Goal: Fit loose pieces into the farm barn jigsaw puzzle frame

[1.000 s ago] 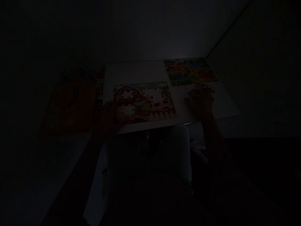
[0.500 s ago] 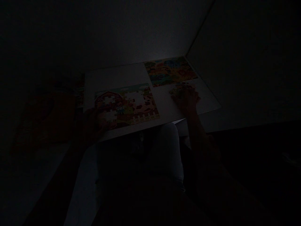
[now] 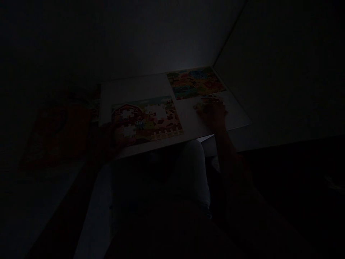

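The view is very dark. A partly assembled farm jigsaw puzzle [image 3: 164, 124], with a red barn and a cow, lies on a white board [image 3: 134, 87]; white gaps show in it. My left hand [image 3: 106, 142] rests at the puzzle's lower left corner, fingers spread, their tips hard to make out. Right of the puzzle, my right hand [image 3: 215, 113] has its fingers curled down on a small group of loose puzzle pieces [image 3: 201, 106]. What lies under its fingertips is partly hidden.
A colourful animal picture [image 3: 196, 82] lies at the board's back right. Walls [image 3: 161, 36] border the board behind and on the right. An orange-red item [image 3: 56, 133], blurred by darkness, is at the left. My knee [image 3: 194, 169] is below the board's front edge.
The view has shifted slightly, and the left part of the scene sits a little farther right. My right hand stays over the loose pieces, with only slight finger movement.
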Demonstrator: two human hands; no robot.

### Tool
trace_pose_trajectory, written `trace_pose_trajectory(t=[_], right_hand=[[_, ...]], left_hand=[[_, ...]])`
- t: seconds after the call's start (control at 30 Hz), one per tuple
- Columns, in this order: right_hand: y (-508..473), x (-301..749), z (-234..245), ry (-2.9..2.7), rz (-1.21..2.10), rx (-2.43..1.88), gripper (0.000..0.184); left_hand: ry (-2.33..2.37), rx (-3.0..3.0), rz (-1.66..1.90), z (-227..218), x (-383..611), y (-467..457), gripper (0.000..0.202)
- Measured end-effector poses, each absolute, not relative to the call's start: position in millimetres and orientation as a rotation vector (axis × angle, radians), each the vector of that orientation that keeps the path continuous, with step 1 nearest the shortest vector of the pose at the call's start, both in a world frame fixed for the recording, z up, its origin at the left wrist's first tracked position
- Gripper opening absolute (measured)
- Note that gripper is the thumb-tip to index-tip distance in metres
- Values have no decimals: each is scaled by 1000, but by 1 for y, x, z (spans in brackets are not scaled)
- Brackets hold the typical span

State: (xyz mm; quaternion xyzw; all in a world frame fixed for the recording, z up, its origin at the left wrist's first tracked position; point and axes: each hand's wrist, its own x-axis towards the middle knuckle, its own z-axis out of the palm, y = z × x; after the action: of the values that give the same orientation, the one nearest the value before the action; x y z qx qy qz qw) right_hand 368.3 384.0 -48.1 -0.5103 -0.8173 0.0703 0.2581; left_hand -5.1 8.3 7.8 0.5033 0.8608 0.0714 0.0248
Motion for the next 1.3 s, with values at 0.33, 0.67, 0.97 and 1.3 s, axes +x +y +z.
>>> trace_pose_trajectory(t=[0.33, 0.67, 0.97, 1.3], right_hand=[[339, 350, 8, -2356, 174, -930, 55], [346, 281, 39, -2446, 396, -524, 63], [392, 184, -32, -2474, 714, -142, 51], [377, 174, -42, -2654, 701, -227, 48]], left_hand=[[2665, 1537, 363, 3, -3, 5, 88], [2665, 1552, 430, 1, -1, 3, 83], [2666, 1585, 418, 0, 0, 0, 84], [2680, 1601, 402, -2, 1, -2, 88]])
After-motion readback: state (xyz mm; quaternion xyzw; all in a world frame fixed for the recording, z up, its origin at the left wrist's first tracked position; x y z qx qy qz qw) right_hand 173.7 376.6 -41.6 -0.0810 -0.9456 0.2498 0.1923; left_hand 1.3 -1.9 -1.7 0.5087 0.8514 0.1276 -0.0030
